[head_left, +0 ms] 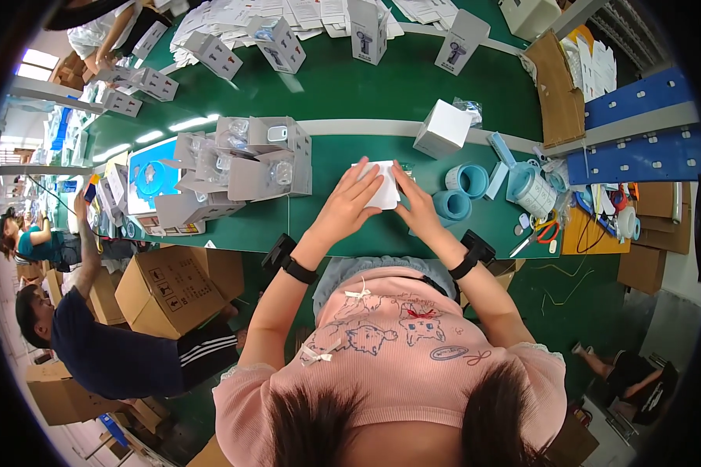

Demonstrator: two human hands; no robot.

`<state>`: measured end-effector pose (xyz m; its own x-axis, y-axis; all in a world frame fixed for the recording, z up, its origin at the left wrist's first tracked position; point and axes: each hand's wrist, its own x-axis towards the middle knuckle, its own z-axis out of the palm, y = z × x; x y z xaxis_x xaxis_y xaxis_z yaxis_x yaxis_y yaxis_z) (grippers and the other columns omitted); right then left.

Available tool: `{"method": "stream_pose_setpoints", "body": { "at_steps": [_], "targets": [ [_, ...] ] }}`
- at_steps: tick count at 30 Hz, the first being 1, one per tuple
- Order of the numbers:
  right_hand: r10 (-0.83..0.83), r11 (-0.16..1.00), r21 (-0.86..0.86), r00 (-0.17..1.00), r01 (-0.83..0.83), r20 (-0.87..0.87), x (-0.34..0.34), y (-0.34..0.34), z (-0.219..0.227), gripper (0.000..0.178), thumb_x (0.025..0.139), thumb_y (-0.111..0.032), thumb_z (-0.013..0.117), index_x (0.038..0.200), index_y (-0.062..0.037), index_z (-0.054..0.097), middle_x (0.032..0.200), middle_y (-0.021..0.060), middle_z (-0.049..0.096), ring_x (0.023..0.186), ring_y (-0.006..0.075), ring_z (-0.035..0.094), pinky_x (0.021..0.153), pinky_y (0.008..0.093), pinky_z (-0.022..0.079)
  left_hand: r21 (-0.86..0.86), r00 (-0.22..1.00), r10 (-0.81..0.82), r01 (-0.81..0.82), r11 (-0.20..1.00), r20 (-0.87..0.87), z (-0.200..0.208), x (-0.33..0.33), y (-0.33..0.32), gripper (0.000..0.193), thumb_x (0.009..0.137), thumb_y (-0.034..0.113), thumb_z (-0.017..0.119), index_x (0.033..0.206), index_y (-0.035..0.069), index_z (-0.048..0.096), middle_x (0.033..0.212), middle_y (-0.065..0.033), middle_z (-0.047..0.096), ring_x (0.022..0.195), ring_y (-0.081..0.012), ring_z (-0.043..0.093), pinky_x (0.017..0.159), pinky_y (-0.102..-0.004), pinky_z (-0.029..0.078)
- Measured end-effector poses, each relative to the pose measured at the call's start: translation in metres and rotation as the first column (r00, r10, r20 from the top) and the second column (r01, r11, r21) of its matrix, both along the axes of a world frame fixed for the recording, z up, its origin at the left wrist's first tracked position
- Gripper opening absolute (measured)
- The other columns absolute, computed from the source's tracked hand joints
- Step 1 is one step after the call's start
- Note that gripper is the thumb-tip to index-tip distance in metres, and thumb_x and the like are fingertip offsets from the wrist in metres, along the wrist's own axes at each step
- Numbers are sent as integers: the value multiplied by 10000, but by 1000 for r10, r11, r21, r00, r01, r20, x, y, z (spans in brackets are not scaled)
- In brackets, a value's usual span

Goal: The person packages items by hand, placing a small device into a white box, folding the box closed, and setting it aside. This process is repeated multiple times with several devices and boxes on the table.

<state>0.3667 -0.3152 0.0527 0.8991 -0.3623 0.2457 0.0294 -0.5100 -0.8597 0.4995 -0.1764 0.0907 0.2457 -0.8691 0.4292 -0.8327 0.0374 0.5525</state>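
White box sits between both hands just above the near edge of the green surface, close to the person's body where it is easy to work. The left hand grips its left side with fingers spread over the top, and the right hand pinches its right edge, so the box is steadied from both sides. Just right of the hands lie blue tape rolls, with scissors and a taped jar farther right, all within arm's reach. To the left stands a pile of open boxes holding bagged parts. Beyond the hands a closed white cube box rests on a pale strip, and farther off printed cartons stand upright among flat sheets.
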Motion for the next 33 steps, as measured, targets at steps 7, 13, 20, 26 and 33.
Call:
{"method": "stream_pose_setpoints", "body": {
  "at_steps": [7,13,20,26,33],
  "targets": [
    [-29,992,121,1000,28,7,0,7,2,657,726,35,645,1318,-91,386,1404,146,336,1251,314,387,977,370,404,-62,997,17,-13,998,71,-9,2,-6,467,676,59,702,1124,8,578,1209,-128,550,1167,-342,481,952,-468,401],
    [-49,999,-15,993,51,103,1,8,2,543,733,11,659,1237,-74,474,1360,150,400,1206,337,441,970,390,412,-80,981,60,-46,996,183,-17,-7,-5,459,687,76,700,1126,21,576,1220,-122,542,1186,-340,465,971,-473,384],
    [6,974,-219,957,60,291,-3,2,-2,325,725,11,673,1038,-25,593,1253,145,496,1168,343,483,943,400,436,-42,978,56,-49,998,199,-23,-12,-1,510,701,59,680,1187,23,529,1288,-116,485,1231,-339,415,996,-474,353],
    [79,926,-376,952,40,297,-6,-3,7,277,703,20,683,966,-8,600,1154,132,550,1148,328,502,897,376,476,18,985,-4,1,1000,171,-31,-9,5,557,717,30,644,1248,27,475,1351,-117,416,1276,-340,351,1020,-484,310],
    [91,990,-127,973,-64,215,1,0,-10,426,670,12,705,1071,-47,575,1313,151,395,1247,344,379,973,390,403,15,989,24,-26,1000,147,-41,-13,6,554,718,22,640,1247,18,474,1361,-140,394,1283,-352,333,1026,-487,289]
  ]
}}
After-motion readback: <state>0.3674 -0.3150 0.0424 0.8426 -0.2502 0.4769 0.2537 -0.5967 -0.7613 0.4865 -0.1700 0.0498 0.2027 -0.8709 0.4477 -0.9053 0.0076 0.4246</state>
